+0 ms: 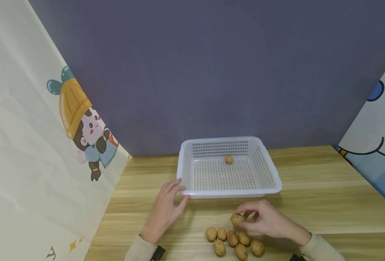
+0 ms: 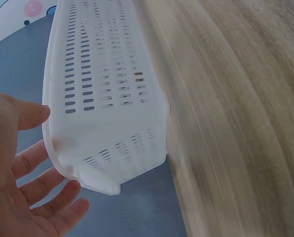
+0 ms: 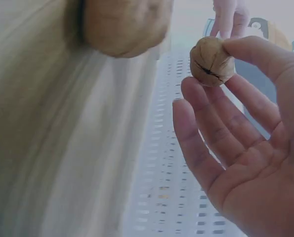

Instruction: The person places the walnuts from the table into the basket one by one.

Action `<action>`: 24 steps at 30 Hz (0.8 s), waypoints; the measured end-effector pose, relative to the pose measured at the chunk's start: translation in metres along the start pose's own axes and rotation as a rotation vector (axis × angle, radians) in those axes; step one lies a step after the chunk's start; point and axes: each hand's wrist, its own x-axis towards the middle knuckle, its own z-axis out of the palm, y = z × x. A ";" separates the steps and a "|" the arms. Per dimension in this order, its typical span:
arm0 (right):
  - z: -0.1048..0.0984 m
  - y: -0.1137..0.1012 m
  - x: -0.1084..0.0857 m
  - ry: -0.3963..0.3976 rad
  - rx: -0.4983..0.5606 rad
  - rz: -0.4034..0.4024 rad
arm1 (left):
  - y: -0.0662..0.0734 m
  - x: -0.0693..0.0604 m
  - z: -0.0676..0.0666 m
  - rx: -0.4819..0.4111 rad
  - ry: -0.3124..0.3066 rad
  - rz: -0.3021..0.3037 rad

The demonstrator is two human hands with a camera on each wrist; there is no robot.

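A walnut (image 1: pixel 237 219) is pinched between the thumb and fingertips of my right hand (image 1: pixel 265 221), just above the tabletop. In the right wrist view the pinched walnut (image 3: pixel 209 63) shows a dark crack in its shell. My left hand (image 1: pixel 166 208) rests at the near left corner of a white plastic basket (image 1: pixel 231 192), its thumb and fingers spread about the rim with relaxed fingers. One walnut (image 1: pixel 229 160) lies inside the basket, near the far wall. Several loose walnuts (image 1: pixel 233 238) form a group on the table in front of the basket, below my right hand.
The basket stands on a wood-grain table (image 1: pixel 316 188), close to a dark grey-blue back panel (image 1: pixel 212 72). A pale sheet with a cartoon figure (image 1: pixel 94 127) borders the left side. Another printed sheet (image 1: pixel 371 134) runs along the right.
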 end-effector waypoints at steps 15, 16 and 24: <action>-0.022 -0.030 0.016 0.104 0.102 0.018 | -0.002 0.000 0.003 0.000 -0.006 -0.004; -0.024 -0.031 0.017 0.128 0.099 0.039 | -0.002 0.000 0.003 -0.003 -0.005 -0.001; -0.044 -0.042 0.035 0.221 0.139 0.199 | -0.003 0.001 0.002 -0.005 0.000 0.009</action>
